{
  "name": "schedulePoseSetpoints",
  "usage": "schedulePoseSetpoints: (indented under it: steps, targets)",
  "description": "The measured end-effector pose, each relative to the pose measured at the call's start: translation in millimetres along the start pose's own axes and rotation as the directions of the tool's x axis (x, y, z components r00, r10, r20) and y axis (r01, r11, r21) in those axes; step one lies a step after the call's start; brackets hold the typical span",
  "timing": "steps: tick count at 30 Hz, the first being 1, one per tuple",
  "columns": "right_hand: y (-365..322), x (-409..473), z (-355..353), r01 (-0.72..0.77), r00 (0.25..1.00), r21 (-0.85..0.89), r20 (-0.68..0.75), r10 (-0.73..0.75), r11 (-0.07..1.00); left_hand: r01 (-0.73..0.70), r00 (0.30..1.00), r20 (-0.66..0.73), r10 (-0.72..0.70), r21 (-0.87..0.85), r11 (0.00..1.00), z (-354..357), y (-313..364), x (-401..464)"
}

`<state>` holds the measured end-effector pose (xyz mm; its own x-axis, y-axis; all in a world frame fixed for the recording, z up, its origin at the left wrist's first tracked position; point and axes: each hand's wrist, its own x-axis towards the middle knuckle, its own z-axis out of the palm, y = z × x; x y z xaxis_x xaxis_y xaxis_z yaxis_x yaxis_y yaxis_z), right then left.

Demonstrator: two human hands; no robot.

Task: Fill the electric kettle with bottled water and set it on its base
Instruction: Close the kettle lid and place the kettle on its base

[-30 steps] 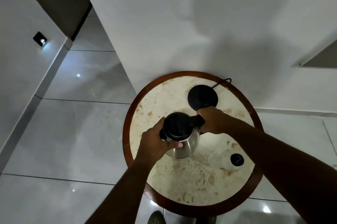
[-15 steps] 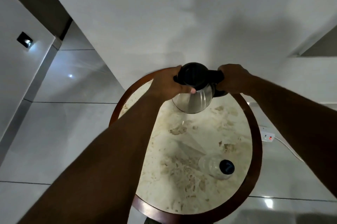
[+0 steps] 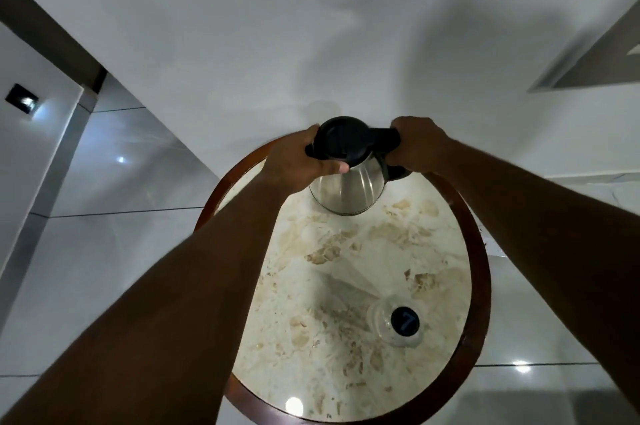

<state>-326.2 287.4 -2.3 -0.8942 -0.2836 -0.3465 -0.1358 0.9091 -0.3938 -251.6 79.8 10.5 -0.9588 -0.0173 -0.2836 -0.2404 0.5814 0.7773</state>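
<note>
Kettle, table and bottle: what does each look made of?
Kettle: brushed steel body by its soft streaked reflections; matte black lid and handle, probably plastic. Table: cream mottled top, likely polished marble or an imitation, in a glossy reddish-brown rim that looks like wood. Bottle: clear plastic, dark cap.

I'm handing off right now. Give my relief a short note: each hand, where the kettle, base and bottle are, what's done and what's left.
Left hand: grip on the kettle at the lid rim, thumb on the steel body.
Right hand: grip on the black handle.
Kettle: lid shut, at the far edge of the table, over the base, which shows only as a dark sliver under the right hand. Whether it is seated cannot be told.
Bottle: upright, capped, near right of the table.
Done: water level is hidden, so filling cannot be confirmed.
Left: confirm the kettle sits on the base, then let go.
</note>
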Motion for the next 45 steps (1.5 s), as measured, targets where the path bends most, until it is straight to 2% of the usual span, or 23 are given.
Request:
schedulePoseSetpoints:
  steps: [4, 7, 8, 11, 13, 15, 23, 26, 29, 33, 45]
  targets:
    - [5, 3, 8, -0.037, 0.998, 0.062, -0.042, 0.040, 0.997, -0.017, 0.999, -0.026, 0.018, 0.036, 0.999, 3, -4, 2]
    - [7, -7, 20, -0.058, 0.984, 0.156, -0.159, 0.084, 0.986, -0.041, 0.998, -0.033, 0.045, 0.120, 0.992, 6, -5, 3]
    - [6, -11, 25, -0.050, 0.971, 0.126, -0.227, 0.078, 0.991, -0.049, 0.998, -0.031, 0.056, 0.176, 0.983, 6, -6, 4]
    - [5, -20, 37, -0.042, 0.923, -0.178, -0.384, -0.030, 0.983, -0.089, 0.995, -0.007, 0.100, 0.408, 0.908, 8, -6, 7]
    - [4, -23, 42, -0.061, 0.926, -0.242, -0.376, -0.036, 0.968, -0.113, 0.991, 0.000, 0.134, 0.533, 0.839, 9, -5, 11]
    - [3, -22, 44, -0.071, 0.935, -0.242, -0.355, -0.020, 0.968, -0.122, 0.987, -0.017, 0.160, 0.575, 0.809, 10, -5, 13]
    - [3, -21, 42, 0.023, 0.942, -0.223, -0.321, -0.096, 0.975, -0.106, 0.988, -0.037, 0.153, 0.561, 0.821, 11, -10, 18]
    - [5, -24, 44, 0.057, 0.932, -0.148, -0.347, -0.106, 0.987, -0.120, 0.987, -0.023, 0.159, 0.552, 0.825, 12, -14, 19]
    - [6, -29, 50, 0.105, 0.917, -0.068, -0.379, -0.123, 0.992, -0.100, 0.986, -0.047, 0.161, 0.610, 0.786, 12, -15, 19]
    - [9, -30, 53, 0.120, 0.918, 0.070, -0.388, -0.083, 0.990, -0.105, 0.976, -0.081, 0.203, 0.643, 0.759, 17, -17, 19]
    - [11, -25, 59, 0.108, 0.904, 0.058, -0.421, -0.074, 0.992, -0.136, 0.974, -0.080, 0.212, 0.541, 0.830, 21, -21, 19]
